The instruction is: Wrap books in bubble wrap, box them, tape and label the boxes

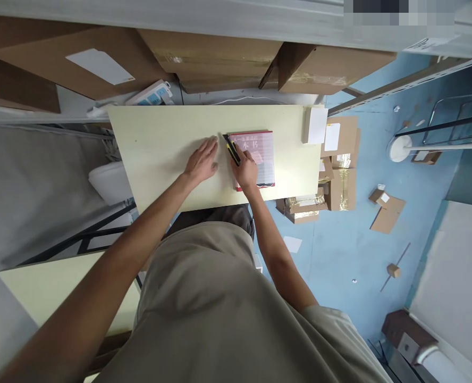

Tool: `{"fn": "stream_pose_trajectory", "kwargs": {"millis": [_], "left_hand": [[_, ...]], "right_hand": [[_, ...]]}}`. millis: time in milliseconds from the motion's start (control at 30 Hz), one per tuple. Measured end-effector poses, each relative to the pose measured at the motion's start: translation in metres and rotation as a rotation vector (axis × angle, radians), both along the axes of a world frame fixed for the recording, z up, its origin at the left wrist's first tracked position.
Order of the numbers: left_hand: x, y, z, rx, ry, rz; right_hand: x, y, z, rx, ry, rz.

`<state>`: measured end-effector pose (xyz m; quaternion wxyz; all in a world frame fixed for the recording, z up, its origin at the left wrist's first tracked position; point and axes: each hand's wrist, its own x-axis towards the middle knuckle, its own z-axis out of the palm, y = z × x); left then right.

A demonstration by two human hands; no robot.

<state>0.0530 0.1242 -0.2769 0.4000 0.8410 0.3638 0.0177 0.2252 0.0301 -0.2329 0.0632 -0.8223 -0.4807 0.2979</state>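
On the pale yellow table lies a pink and red book with white characters; a glossy, film-like layer seems to cover it. My right hand is over the book's left part, fingers wrapped round a black and yellow utility knife. The knife's tip points up and left, near the book's upper left corner. To the left of the book, my left hand rests on the tabletop with its fingers stretched out, apart from the book and holding nothing.
A white box stands at the table's right end. Behind the table, large cardboard boxes fill a metal shelf. More cardboard boxes are stacked on the blue floor to the right. A white chair is at the left.
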Motion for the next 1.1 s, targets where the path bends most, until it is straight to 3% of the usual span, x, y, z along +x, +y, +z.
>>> {"fn": "stream_pose_trajectory", "kwargs": {"millis": [167,567,833,1100], "left_hand": [[-0.009,0.014,-0.004,0.006,0.012,-0.097],[-0.005,0.013,-0.002,0.034,0.055,-0.143],[-0.003,0.010,0.000,0.028,0.074,-0.124],[-0.003,0.008,-0.008,0.031,0.060,-0.112]], "right_hand": [[-0.003,0.013,-0.006,-0.085,-0.055,0.066],[-0.009,0.007,-0.004,-0.034,-0.049,0.063],[-0.019,-0.011,0.004,-0.130,-0.114,0.108],[-0.025,-0.047,0.011,-0.179,-0.118,0.128]]}}
